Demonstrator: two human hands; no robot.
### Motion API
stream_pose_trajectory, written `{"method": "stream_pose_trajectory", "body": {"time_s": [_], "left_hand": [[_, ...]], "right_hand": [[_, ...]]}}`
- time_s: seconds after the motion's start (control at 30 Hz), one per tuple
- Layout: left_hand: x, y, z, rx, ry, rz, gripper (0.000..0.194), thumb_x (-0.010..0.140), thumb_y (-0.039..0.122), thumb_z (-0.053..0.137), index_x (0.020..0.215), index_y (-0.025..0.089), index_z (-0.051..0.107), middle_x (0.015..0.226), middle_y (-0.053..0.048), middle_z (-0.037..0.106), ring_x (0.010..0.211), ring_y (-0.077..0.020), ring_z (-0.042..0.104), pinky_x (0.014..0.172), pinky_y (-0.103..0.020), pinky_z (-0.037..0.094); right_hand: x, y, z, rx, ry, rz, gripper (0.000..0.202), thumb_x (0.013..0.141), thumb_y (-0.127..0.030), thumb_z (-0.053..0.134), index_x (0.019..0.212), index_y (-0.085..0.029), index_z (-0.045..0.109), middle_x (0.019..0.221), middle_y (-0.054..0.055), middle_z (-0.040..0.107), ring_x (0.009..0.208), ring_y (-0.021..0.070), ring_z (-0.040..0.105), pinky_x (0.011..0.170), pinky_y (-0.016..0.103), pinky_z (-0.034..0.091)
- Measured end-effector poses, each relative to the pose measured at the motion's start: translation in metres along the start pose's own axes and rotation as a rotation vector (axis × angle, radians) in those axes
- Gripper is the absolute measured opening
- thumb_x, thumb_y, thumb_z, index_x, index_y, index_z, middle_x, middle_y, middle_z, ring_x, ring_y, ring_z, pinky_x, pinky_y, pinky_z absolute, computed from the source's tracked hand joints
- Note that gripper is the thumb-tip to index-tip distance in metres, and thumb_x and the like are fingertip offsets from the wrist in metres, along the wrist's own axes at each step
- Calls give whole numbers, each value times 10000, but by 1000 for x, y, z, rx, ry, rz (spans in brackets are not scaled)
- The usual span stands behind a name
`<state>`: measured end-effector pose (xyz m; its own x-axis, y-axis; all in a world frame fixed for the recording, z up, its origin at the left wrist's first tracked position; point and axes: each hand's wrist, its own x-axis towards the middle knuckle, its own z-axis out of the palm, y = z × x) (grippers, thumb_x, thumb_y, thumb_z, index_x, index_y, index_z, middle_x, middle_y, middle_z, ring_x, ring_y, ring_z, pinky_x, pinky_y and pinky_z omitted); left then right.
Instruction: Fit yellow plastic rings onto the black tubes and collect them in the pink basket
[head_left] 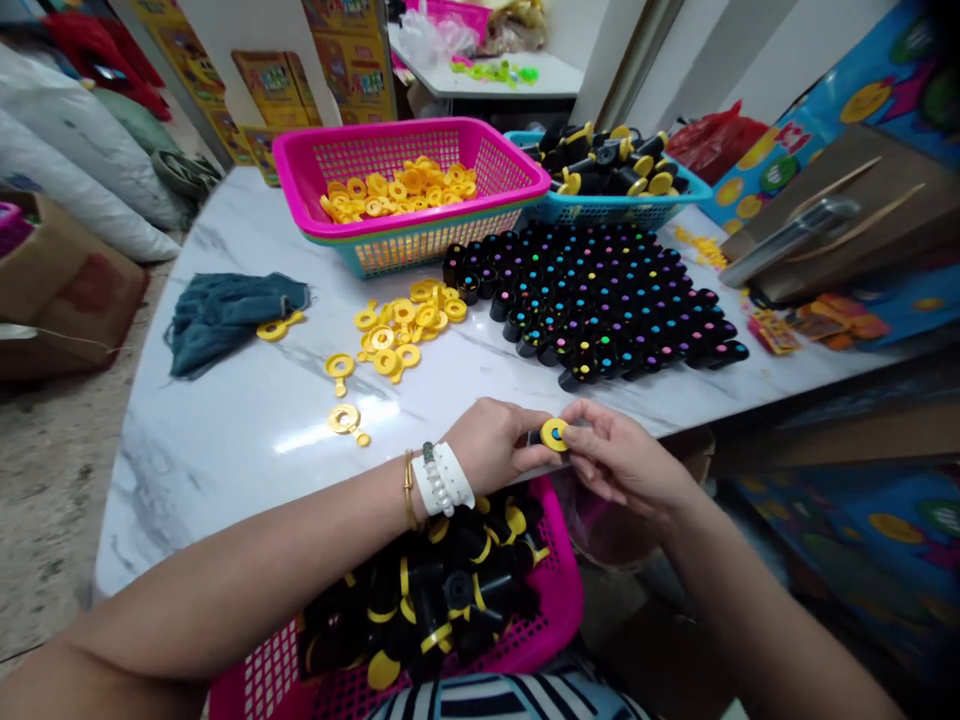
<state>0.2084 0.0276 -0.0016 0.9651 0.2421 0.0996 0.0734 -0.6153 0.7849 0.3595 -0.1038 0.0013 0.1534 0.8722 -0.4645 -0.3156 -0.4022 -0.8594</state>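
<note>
My left hand (pixel 501 438) pinches a black piece with a yellow ring cap (pixel 555 434) on its end, just over the table's front edge. A blue dot shows in the middle of the ring. From the right, my right hand (pixel 619 455) grips the same cap with thumb and fingers. Behind my hands stand many black pieces (pixel 600 290) in tight rows with coloured dots on top. To their left lies a loose pile of yellow ring caps (pixel 405 330), with two single caps nearer me.
A pink basket (pixel 487 197) of yellow caps and a blue basket (pixel 622 208) of black-and-yellow pieces stand at the back. Another pink basket (pixel 566 585) of such pieces is below my hands. A dark cloth (pixel 225 315) lies left; a cardboard box (pixel 817 220) stands right.
</note>
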Motion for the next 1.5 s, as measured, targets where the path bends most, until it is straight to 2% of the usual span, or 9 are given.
{"method": "stream_pose_trajectory", "body": {"time_s": [0.2,0.53,0.63,0.7,0.8,0.93,1.1,1.3,1.5], "left_hand": [[0,1,-3,16,18,-22,281,828,428,662,996,212,724,649,13,659,564,-103,547,567,-202,355],[-11,20,14,336,14,-168,352,856,429,608,1116,192,632,868,-52,685,781,-197,647,660,-261,465],[-40,28,7,421,23,-149,553,819,505,626,1245,162,540,901,-70,649,770,-207,636,660,-288,509],[-71,26,-5,463,162,-171,605,848,514,586,1310,139,479,974,-96,631,839,-215,626,737,-318,533],[-119,13,-28,651,456,-293,431,901,401,536,1244,140,524,1090,-143,585,1006,-261,571,890,-422,507],[-144,1,-35,725,478,-300,249,889,304,549,1099,175,585,1098,-140,561,1025,-282,544,909,-488,497],[-112,19,-1,378,271,-22,343,827,20,399,1099,184,528,1134,-115,579,1113,-209,543,968,-368,500],[-42,4,-5,297,181,-5,177,760,51,437,864,174,510,869,-65,608,827,-173,602,769,-309,538],[24,-17,-23,446,437,-82,199,830,212,544,1021,159,529,881,-33,585,721,-139,558,717,-280,491]], "right_hand": [[-1,-14,1,-55,-89,146,336,822,-424,667,981,-220,454,519,-53,611,371,113,553,327,144,353],[-6,-3,14,-114,-19,30,376,838,-423,637,1118,-235,471,471,-83,580,360,129,552,368,191,428],[-17,16,24,-122,-72,-66,337,854,-421,632,1090,-222,496,543,-52,616,436,140,610,439,221,479],[-28,32,35,-119,-94,-108,312,868,-429,618,1070,-218,510,574,-54,599,469,135,614,479,239,506],[-39,52,54,-217,-122,-154,337,899,-429,572,1157,-222,506,649,-50,587,479,124,606,473,237,505],[-34,56,70,-506,-75,-367,342,942,-357,496,1260,-232,506,700,-26,593,470,117,580,446,229,472],[-18,52,76,-1020,241,-834,383,902,-209,518,1283,-207,551,1006,95,638,909,230,636,821,368,533],[-14,45,70,-1499,428,-732,442,891,-261,577,1317,-152,537,888,83,606,760,235,644,589,319,534],[-16,30,47,-1561,374,-730,98,898,-203,566,965,-202,637,1037,91,614,726,184,642,561,270,501]]}}
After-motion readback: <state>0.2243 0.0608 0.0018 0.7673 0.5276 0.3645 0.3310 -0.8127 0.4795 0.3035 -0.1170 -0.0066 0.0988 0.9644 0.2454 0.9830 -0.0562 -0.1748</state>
